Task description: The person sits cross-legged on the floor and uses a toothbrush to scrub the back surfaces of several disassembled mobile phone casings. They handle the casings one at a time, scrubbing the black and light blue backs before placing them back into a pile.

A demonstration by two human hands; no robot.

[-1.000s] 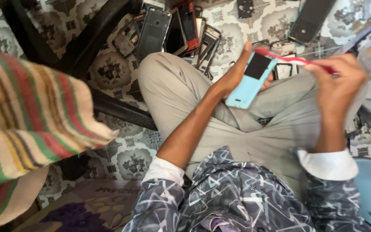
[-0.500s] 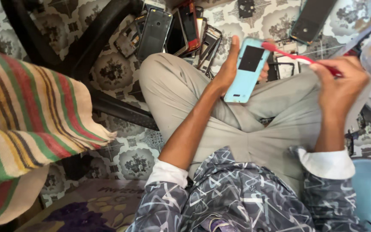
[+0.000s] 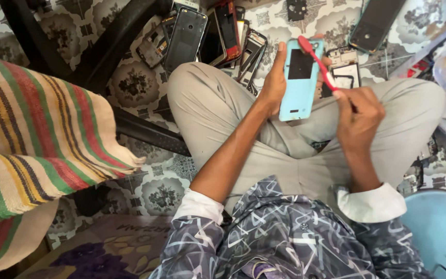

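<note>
shirt [image 3: 285,237]: dark grey-blue, pale line pattern
cuffs [image 3: 370,204]: white, rolled, at 5 and 7 o'clock
trousers [image 3: 218,108]: plain beige

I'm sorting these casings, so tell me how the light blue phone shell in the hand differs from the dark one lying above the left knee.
The light blue shell is pale and held up in the left hand; the dark shell is near black and lies on the patterned floor. A red brush in the right hand touches only the blue one. Both are oblong with cut-outs.
</note>
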